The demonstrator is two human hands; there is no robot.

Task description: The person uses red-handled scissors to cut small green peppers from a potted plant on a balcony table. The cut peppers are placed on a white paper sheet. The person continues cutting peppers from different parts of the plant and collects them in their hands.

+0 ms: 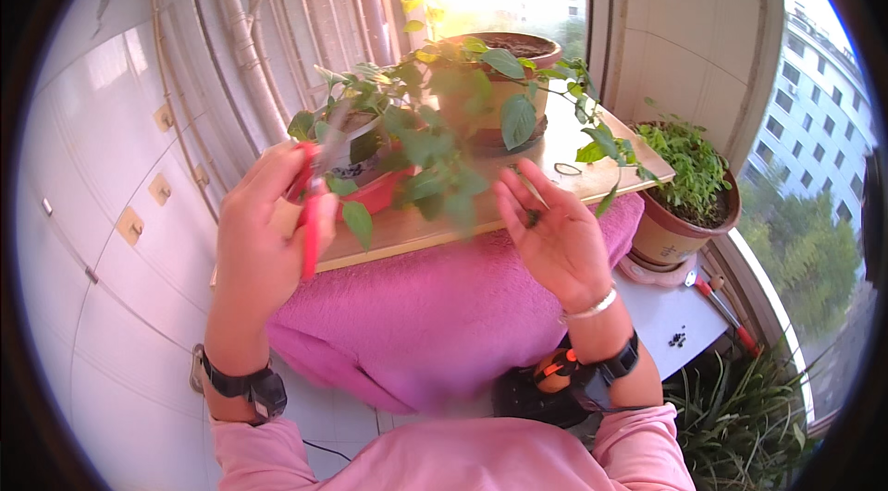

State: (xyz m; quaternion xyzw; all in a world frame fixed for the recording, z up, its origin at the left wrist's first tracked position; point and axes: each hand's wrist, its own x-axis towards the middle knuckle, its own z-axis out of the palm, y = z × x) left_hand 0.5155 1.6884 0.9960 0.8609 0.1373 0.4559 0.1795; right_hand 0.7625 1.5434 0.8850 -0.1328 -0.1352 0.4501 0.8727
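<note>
My left hand (253, 234) grips scissors with red handles (310, 234), their blurred blades pointing up and away from me. My right hand (565, 248) is turned palm up with slightly curled fingers, cradling small dark plant bits (533, 217) too small to identify. Between both hands hang leafy green stems (444, 175), partly blurred. Behind them stands a large brown-rimmed plant pot (549, 55) with soil. A red basin (381, 194) beside the scissors sits under foliage that partly hides a second pot. All rest on a wooden board (388, 245) over a pink towel (430, 311).
On the right, another potted plant (683, 179) stands on a pink saucer. Small black berry-like pieces (678, 336) and a red-handled tool (728, 314) lie on a white surface there. Long-leaved plants (735, 408) fill the lower right. A tiled wall (104, 213) borders the left.
</note>
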